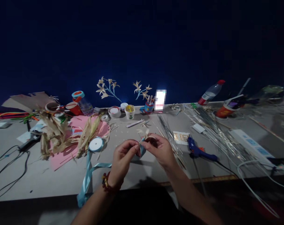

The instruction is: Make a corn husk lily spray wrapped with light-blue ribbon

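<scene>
The blue strip (142,151) is between the left hand (123,159) and right hand (160,152), above the bench (62,184), in a narrow fingertip grip. Bare bench runs left toward the front edge; wires (166,132) crowd the right hand, with a glue gun (199,150) beyond. The strip looks pale, small and partly hidden by fingers.

Left hand (122,159): bare, dark red and yellow beaded bracelet (106,183) at wrist
Right hand (162,153): bare
Forearms (191,190): bare
Clothing (144,206): dark, shadowed
</scene>
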`<action>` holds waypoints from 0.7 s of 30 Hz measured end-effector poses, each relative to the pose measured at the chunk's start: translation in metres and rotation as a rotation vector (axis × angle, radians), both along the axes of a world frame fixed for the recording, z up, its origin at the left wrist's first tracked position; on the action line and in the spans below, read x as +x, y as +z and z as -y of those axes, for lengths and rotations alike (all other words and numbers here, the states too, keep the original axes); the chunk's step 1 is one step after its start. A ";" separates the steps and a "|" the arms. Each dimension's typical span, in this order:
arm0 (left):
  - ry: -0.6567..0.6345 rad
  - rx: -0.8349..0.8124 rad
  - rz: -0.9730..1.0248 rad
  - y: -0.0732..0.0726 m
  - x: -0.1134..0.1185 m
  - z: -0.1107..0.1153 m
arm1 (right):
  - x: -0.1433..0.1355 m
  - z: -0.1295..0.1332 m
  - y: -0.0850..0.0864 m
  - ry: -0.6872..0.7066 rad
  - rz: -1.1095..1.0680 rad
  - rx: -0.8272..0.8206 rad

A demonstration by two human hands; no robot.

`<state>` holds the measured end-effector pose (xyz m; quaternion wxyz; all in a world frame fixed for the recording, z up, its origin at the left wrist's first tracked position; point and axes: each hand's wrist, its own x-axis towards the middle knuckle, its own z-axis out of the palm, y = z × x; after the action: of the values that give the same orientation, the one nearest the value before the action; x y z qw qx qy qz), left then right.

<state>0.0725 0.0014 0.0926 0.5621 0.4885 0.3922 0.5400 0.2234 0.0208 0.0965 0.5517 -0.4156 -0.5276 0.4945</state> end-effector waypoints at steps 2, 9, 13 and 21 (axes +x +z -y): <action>-0.089 -0.135 0.160 0.002 -0.001 -0.002 | 0.001 0.001 0.001 0.011 -0.009 -0.011; -0.338 -0.390 0.419 0.003 -0.003 -0.010 | 0.004 0.002 0.005 0.099 -0.012 -0.025; -0.373 -0.370 0.417 0.001 -0.001 -0.010 | 0.006 0.001 0.003 0.096 -0.002 0.010; 0.112 0.201 -0.277 0.003 -0.001 0.001 | 0.005 0.001 0.000 -0.034 0.133 0.071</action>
<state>0.0719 0.0005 0.0955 0.4201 0.5894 0.4366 0.5343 0.2289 0.0200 0.0967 0.5382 -0.4368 -0.5729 0.4374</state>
